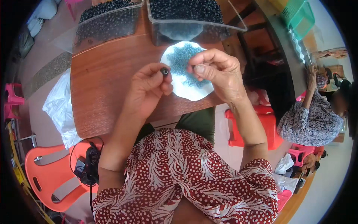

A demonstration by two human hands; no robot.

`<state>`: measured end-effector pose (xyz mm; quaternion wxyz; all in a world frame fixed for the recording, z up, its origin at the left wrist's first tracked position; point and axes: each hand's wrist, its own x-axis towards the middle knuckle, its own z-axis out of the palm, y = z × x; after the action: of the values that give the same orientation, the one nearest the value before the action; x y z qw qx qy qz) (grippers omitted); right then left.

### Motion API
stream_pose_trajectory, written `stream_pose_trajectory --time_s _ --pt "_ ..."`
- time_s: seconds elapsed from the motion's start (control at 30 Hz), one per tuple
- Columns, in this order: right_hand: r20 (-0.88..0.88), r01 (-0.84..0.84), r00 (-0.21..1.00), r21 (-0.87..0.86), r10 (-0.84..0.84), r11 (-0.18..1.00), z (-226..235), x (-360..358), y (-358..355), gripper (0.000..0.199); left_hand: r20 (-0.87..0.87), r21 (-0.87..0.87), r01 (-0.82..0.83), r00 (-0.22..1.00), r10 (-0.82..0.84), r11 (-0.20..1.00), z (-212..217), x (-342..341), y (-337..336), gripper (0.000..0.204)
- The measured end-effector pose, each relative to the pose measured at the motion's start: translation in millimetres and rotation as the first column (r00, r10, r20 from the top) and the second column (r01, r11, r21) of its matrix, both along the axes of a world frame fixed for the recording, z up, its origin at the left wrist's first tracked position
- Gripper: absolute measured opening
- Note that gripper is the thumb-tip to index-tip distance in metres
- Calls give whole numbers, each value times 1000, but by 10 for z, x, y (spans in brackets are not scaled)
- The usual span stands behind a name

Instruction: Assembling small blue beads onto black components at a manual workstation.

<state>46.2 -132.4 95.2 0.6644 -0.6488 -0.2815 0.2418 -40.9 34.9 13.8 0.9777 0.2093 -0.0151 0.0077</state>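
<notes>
My left hand (151, 87) pinches a small black ring-shaped part (165, 71) between thumb and forefinger, held above the brown wooden table (100, 86). My right hand (216, 71) hovers over a white round plate (197, 91) with its fingertips pinched together on something too small to make out. The plate holds a heap of tiny blue-grey pieces (181, 56). The two hands are a few centimetres apart, both just above the plate's near side.
Two clear plastic bins (108, 22) (194, 18) full of small black parts stand at the table's far edge. A white plastic bag (59, 108) and an orange chair (48, 175) are on my left, a red stool (266, 127) on my right. Another person (309, 119) sits at far right.
</notes>
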Motion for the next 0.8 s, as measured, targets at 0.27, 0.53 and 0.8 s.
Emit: stream_pose_trajectory --time_s 0.27,0.53,0.8 --pt "6 64 998 46 -64 997 -122 -134 -88 16 -31 -11 37 999 -38 999 -11 -48 -139 17" --pt "21 123 992 123 -127 985 -253 -256 -107 14 -47 -61 73 996 -76 995 -66 -59 -244 21" --pt "161 144 976 18 -145 989 -306 -283 -140 17 -106 -73 68 992 -75 995 -159 -60 -334 21"
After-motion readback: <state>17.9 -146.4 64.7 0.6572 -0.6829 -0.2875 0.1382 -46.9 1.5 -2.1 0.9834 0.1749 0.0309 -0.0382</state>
